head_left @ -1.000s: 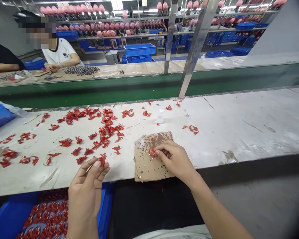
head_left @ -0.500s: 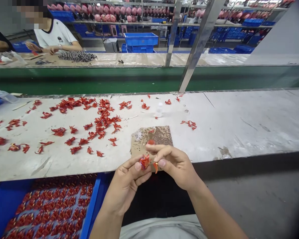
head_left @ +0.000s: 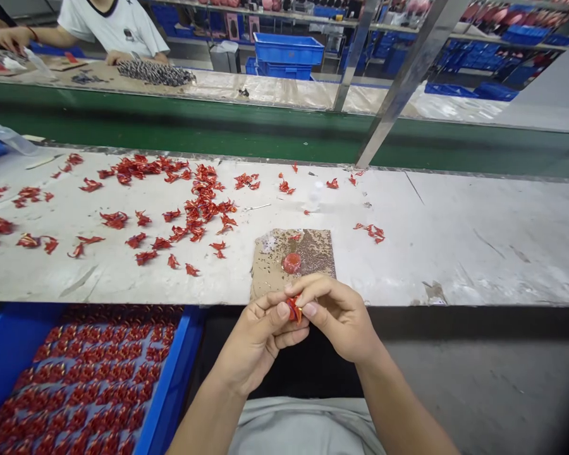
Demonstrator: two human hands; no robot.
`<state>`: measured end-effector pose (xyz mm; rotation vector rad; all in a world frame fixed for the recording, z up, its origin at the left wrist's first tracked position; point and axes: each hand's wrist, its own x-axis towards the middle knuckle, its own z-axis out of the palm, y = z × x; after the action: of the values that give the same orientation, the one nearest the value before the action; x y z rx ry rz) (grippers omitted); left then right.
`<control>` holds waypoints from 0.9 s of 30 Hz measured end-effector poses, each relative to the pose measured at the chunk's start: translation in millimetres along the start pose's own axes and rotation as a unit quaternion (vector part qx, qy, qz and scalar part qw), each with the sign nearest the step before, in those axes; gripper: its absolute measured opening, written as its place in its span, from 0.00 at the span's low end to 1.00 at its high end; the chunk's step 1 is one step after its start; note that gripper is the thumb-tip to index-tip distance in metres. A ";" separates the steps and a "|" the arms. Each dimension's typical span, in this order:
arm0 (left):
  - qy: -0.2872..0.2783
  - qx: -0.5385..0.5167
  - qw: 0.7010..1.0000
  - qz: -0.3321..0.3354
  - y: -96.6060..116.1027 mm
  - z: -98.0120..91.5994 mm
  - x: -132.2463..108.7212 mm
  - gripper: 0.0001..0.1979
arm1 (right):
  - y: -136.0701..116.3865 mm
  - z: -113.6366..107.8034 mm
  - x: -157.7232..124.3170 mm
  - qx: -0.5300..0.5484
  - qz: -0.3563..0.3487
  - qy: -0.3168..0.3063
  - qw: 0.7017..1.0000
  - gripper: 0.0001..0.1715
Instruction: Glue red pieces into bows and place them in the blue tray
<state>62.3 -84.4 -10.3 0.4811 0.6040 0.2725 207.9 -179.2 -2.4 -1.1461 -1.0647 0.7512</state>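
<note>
My left hand (head_left: 258, 341) and my right hand (head_left: 336, 316) meet just off the bench's front edge, pinching a small red foil piece (head_left: 293, 309) between their fingers. Much of that piece is hidden by my fingertips. Just beyond them lies a brown cardboard pad (head_left: 270, 265) speckled with glitter and glue. A round red blob (head_left: 292, 263) sits on it, close to my fingers but not touched. Several loose red foil pieces (head_left: 201, 208) are scattered to the left of the pad on the white bench top (head_left: 455, 240).
Below my left hand, a blue crate (head_left: 180, 354) holds many red pieces in rows. A small translucent bottle (head_left: 314, 196) stands beyond the pad. A green conveyor belt (head_left: 171, 123) runs behind the bench, and a co-worker (head_left: 114, 19) sits at the far bench.
My right hand has left the pad and the red blob, and both hands now pinch the red piece together near the bench edge. The view has tilted downward.
</note>
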 end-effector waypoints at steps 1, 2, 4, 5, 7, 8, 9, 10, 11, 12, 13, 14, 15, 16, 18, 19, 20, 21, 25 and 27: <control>-0.001 -0.001 1.000 0.001 -0.7 -0.2 0.4 0.19 | 0.5 -0.1 0.3 -0.009 -0.003 0.000 1.000 0.05; -0.002 -0.002 1.000 0.001 -1.3 -0.5 0.7 0.19 | 1.1 0.0 0.5 -0.016 -0.005 -0.002 1.000 0.04; -0.003 0.001 1.000 0.000 -2.7 -1.3 0.9 0.18 | 2.8 1.3 0.0 -0.025 -0.008 -0.002 1.000 0.04; -0.003 0.004 1.000 -0.001 -3.5 -1.9 0.9 0.18 | 3.8 2.4 -0.6 -0.031 -0.010 0.002 0.999 0.05; -0.003 0.010 1.000 0.000 -4.6 -3.7 1.2 0.17 | 6.2 5.1 -2.6 -0.044 -0.011 0.022 0.999 0.06; -0.004 0.012 1.000 0.002 -5.0 -4.8 1.6 0.17 | 7.7 6.2 -3.6 -0.051 -0.012 0.034 0.998 0.07; -0.004 0.014 1.000 0.006 -5.1 -5.9 2.3 0.17 | 9.2 6.9 -4.5 -0.054 -0.011 0.042 0.998 0.08; -0.005 0.014 1.000 0.009 -5.1 -7.0 3.2 0.17 | 10.9 7.2 -5.3 -0.054 -0.010 0.045 0.998 0.09; -0.006 0.013 1.000 0.014 -5.0 -8.1 4.0 0.17 | 12.5 7.1 -6.0 -0.049 -0.006 0.042 0.998 0.09; -0.007 0.015 1.000 0.019 -5.1 -8.9 4.4 0.17 | 14.1 6.8 -6.8 -0.044 -0.002 0.035 0.998 0.09; -0.007 0.017 1.000 0.024 -5.4 -9.6 4.1 0.16 | 15.4 6.8 -7.9 -0.042 0.001 0.027 0.999 0.09; -0.004 0.020 0.999 0.030 -6.1 -10.0 2.7 0.16 | 16.7 7.5 -9.5 -0.044 0.001 0.021 0.999 0.08; 0.001 0.021 0.999 0.036 -7.2 -10.2 -0.1 0.15 | 17.8 8.9 -11.9 -0.050 -0.003 0.020 0.999 0.07; 0.007 0.021 0.999 0.041 -8.5 -10.5 -4.4 0.15 | 19.0 11.4 -14.9 -0.059 -0.009 0.020 0.998 0.07; 0.018 0.017 0.998 0.050 -10.1 -13.1 -17.4 0.17 | 23.3 19.2 -22.0 -0.072 -0.021 0.016 0.997 0.08; 0.023 0.019 0.998 0.052 -9.8 -16.9 -26.2 0.18 | 27.0 24.4 -25.6 -0.075 -0.023 0.005 0.997 0.09; 0.027 0.028 0.998 0.055 -8.7 -23.4 -37.0 0.19 | 31.9 30.4 -29.0 -0.077 -0.021 -0.015 0.997 0.11; 0.041 0.043 0.996 0.061 -7.0 -33.3 -50.5 0.21 | 38.1 37.4 -32.3 -0.078 -0.015 -0.043 0.996 0.14; 0.302 0.148 0.931 0.142 -7.2 -105.6 -143.9 0.22 | 69.9 71.4 -48.9 -0.036 0.032 -0.159 0.986 0.24; 0.513 0.200 0.821 0.154 -18.7 -152.4 -207.6 0.20 | 87.2 87.1 -59.4 -0.029 0.058 -0.202 0.977 0.20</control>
<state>-191.8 -125.8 -30.3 0.8409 1.6715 0.7420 109.7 -178.9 -97.6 -1.1378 -1.3725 1.0840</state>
